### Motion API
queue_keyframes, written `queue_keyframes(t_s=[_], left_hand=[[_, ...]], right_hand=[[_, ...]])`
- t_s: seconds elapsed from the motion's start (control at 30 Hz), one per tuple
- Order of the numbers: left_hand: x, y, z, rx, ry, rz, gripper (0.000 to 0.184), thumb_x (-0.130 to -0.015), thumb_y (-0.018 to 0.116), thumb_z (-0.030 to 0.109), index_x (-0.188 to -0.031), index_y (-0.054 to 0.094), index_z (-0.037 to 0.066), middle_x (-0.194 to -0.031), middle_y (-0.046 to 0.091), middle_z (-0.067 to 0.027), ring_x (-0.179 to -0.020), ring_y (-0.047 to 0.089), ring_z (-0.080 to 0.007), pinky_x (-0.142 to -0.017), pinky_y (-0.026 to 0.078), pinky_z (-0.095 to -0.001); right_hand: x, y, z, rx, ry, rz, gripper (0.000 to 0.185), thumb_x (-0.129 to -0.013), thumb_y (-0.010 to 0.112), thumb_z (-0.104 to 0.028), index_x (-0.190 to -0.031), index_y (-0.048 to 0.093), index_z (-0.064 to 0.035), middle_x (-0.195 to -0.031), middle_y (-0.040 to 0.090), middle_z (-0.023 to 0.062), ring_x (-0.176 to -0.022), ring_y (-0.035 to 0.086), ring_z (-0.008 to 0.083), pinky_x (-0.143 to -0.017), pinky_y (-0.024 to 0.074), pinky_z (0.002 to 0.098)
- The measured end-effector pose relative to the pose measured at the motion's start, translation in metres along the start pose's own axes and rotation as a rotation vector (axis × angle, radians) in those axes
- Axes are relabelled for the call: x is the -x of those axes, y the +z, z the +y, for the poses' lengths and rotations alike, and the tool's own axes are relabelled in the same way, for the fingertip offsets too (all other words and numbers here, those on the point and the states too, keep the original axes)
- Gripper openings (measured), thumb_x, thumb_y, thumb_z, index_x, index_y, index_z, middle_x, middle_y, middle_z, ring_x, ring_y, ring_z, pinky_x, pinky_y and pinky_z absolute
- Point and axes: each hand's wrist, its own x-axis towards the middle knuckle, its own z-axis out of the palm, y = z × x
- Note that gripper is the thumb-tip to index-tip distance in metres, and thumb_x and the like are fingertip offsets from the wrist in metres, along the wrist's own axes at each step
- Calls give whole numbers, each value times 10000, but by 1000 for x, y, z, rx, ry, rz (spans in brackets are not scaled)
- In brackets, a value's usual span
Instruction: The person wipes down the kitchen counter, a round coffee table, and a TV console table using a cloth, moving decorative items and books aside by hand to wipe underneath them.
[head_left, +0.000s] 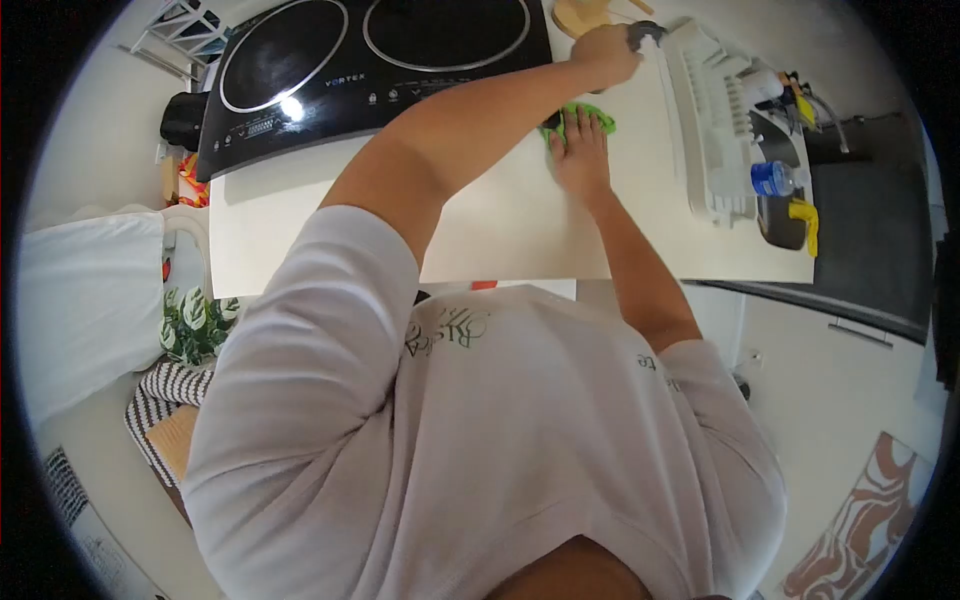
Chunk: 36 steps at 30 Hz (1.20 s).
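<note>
Right hand (582,160) lies flat, fingers extended, on the green cloth (608,122) atop the white counter (510,215), near the black hob (355,55). Left hand (606,55) meets a dark grey item (647,34) — grip unclear. We judge wiping underway, not finished — how much surface remains, we cannot tell.

open countertop (515,225) at centre, left forearm (490,125) crossing upper centre, two-zone cooktop (354,45) blocking upper left, dish rack (705,165) upper right
</note>
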Motion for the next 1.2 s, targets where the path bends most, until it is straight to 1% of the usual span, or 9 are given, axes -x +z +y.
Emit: queue_keyframes(t_s=[0.13, 0.37, 0.57, 0.63, 0.77, 0.9, 1.03, 1.07, 1.2], left_hand=[[2, 29, -11, 19, 72, 235, 394, -776, 645, 367, -953, 633, 14, -885, 654, -198, -858, 635, -341, -759, 494, -431], [51, 56, -14, 83, -5, 260, 333, -775, 676, 273, -978, 579, 27, -950, 604, -162, -904, 595, -343, -790, 472, -441], [61, 55, -23, 58, 61, 266, 726, -733, 718, 375, -1273, 417, -5, -1191, 523, -205, -1106, 521, -337, -938, 425, -401], [65, 59, -27, 7, 42, 293, 919, -693, 739, 432, -1358, 291, -17, -1300, 439, -214, -1172, 476, -340, -986, 392, -388], [111, 35, -10, 178, 123, 322, 820, -721, 724, 337, -1332, 320, -31, -1340, 365, -260, -1199, 430, -380, -992, 380, -402], [174, 13, -46, 303, 235, 385, 706, -782, 706, 278, -1335, 346, 25, -1297, 426, -175, -1127, 497, -312, -912, 428, -406], [262, -22, -87, 339, 78, 402, 645, -804, 675, 192, -1330, 341, 24, -1276, 432, -175, -1095, 498, -277, -896, 431, -366], [285, -31, -93, 346, -5, 389, 640, -815, 665, 188, -1340, 332, 38, -1284, 428, -175, -1095, 499, -275, -894, 430, -374], [353, -47, -133, 348, -144, 393, 644, -829, 650, 182, -1361, 307, 57, -1292, 423, -171, -1080, 511, -273, -883, 431, -402]], right_hand=[[69, -38, 9, -20, 32, 73, 506, -896, 454, -300, -1305, 425, -4, -1365, 371, 237, -1272, 300, 419, -1077, 219, 480], [120, -84, 71, -218, 129, 123, 359, -843, 534, -18, -1202, 532, -13, -1209, 495, 206, -1096, 459, 375, -959, 381, 421], [97, -91, -18, -230, -132, 146, 374, -837, 582, -107, -1210, 554, -81, -1181, 519, 183, -1062, 480, 345, -926, 399, 414], [99, -67, -59, -180, -212, 34, 393, -849, 562, -212, -1226, 544, -101, -1230, 494, 177, -1132, 443, 354, -989, 314, 506], [107, -35, -83, -83, -170, 93, 441, -863, 519, -322, -1249, 526, -108, -1338, 429, 163, -1254, 354, 364, -1058, 191, 563], [118, -33, -3, 40, 104, 146, 482, -890, 463, -378, -1291, 493, -114, -1391, 379, 153, -1296, 313, 344, -1064, 171, 573], [151, -44, 106, 164, 280, 141, 526, -898, 445, -399, -1322, 456, -88, -1388, 378, 164, -1288, 320, 341, -1058, 207, 545], [156, -53, 124, 193, 203, 167, 462, -917, 459, -323, -1281, 478, -40, -1329, 421, 233, -1230, 373, 396, -1026, 291, 490], [157, -65, 164, 59, 313, 141, 364, -909, 449, -202, -1235, 511, -54, -1245, 482, 235, -1153, 436, 398, -993, 344, 470]])
